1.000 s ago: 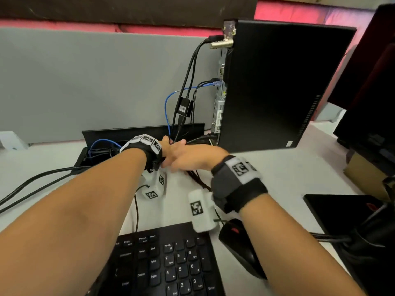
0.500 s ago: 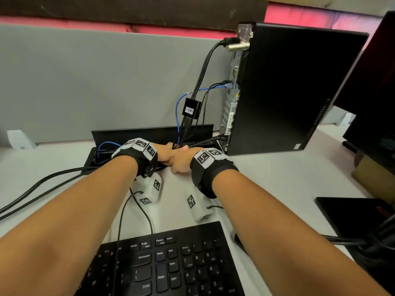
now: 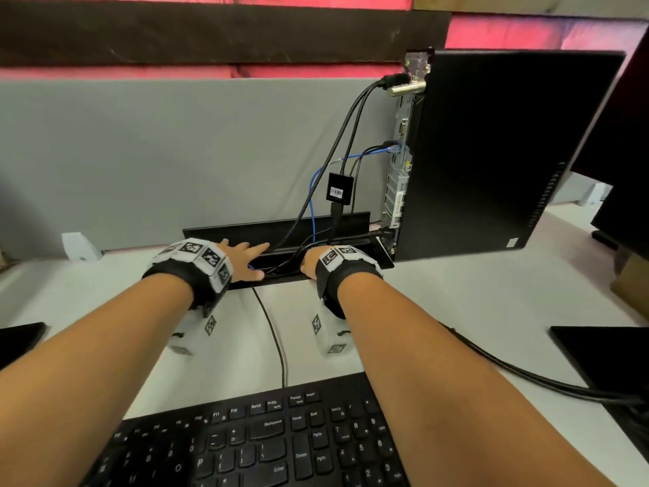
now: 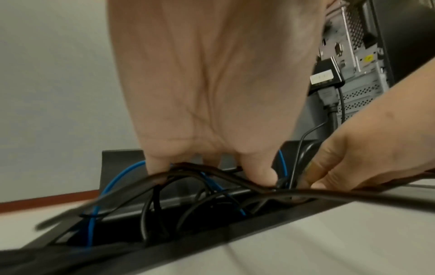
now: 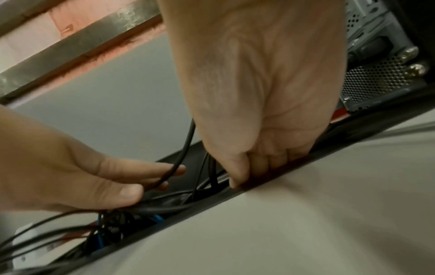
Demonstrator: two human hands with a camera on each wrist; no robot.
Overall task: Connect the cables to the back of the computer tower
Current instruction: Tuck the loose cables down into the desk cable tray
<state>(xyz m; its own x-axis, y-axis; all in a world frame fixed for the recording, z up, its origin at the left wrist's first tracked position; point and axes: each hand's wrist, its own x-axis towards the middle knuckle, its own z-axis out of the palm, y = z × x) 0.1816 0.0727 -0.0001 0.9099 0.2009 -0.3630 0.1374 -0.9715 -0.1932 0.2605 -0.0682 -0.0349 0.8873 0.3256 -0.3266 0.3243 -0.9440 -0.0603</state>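
Two hands reach into one cable tray at mid-frame: left hand spread among cables, right hand curled, grip unclear. One computer tower stands upper right on the desk.

Right hand fingers hidden in cable slot; can't tell what they grip, if anything.

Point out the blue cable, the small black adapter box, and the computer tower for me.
blue cable (image 3: pixel 312 191): head view, on its hanging loop left of the box.
small black adapter box (image 3: pixel 340 189): head view, on its labelled face.
computer tower (image 3: pixel 498 149): head view, on its black side panel.
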